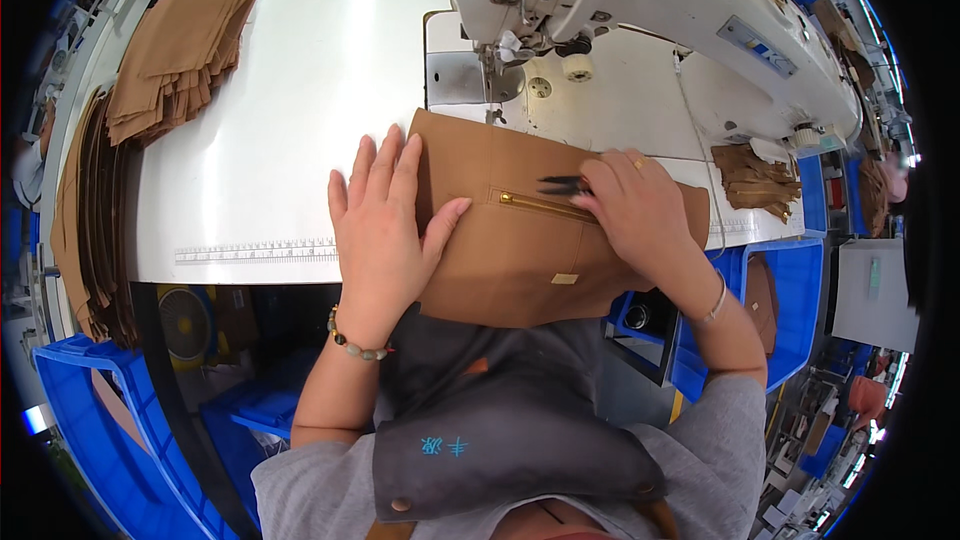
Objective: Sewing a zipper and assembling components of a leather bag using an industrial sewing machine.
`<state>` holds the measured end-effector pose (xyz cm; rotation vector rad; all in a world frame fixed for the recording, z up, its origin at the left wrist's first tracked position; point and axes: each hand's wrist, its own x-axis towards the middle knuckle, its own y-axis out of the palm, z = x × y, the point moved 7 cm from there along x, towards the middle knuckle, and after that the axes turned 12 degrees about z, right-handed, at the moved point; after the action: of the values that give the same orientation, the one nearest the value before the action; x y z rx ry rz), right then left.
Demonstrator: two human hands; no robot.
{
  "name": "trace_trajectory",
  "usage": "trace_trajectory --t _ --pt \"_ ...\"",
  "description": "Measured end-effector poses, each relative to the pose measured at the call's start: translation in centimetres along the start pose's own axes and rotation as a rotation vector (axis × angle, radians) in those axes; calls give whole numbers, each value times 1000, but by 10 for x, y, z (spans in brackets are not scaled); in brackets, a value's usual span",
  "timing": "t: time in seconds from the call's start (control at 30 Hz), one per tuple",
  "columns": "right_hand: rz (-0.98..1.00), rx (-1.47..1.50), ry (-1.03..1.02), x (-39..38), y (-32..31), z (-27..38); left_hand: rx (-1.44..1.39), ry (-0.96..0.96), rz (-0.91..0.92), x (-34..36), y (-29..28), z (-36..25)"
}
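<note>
A brown fabric piece (490, 270) with a brass zipper (540, 205) and a small pale tag (563, 278) lies at the table's front edge, under the sewing machine's needle area. My left hand (388, 220) lies open on its left side, fingers spread over the edge onto the white top, thumb on the fabric. My right hand (630, 215) is closed on small dark thread snips (560, 183), whose tips hover at or just over the fabric above the zipper; I cannot tell whether they touch it.
A white sewing machine (670, 10) spans the back right. Stacked brown pieces (180, 50) lie on the left of the white table (280, 90), brown zipper strips (750, 180) on the right. Blue bins (80, 370) stand below on both sides. Another person (35, 155) is at the far left.
</note>
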<state>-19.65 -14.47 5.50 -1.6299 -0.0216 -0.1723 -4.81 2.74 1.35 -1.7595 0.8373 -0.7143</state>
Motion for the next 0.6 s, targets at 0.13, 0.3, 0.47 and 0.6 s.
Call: trace_trajectory --t 0.13,0.3,0.47,0.6 --pt "57 -90 -85 45 26 4 -30 -10 -7 1 -2 1" --pt "30 -2 -189 57 28 12 -22 6 7 1 -2 0" --pt "38 -70 -111 68 17 -19 -57 9 -9 1 -3 1" --pt "133 42 -105 82 24 -26 -269 28 -50 0 -6 4"
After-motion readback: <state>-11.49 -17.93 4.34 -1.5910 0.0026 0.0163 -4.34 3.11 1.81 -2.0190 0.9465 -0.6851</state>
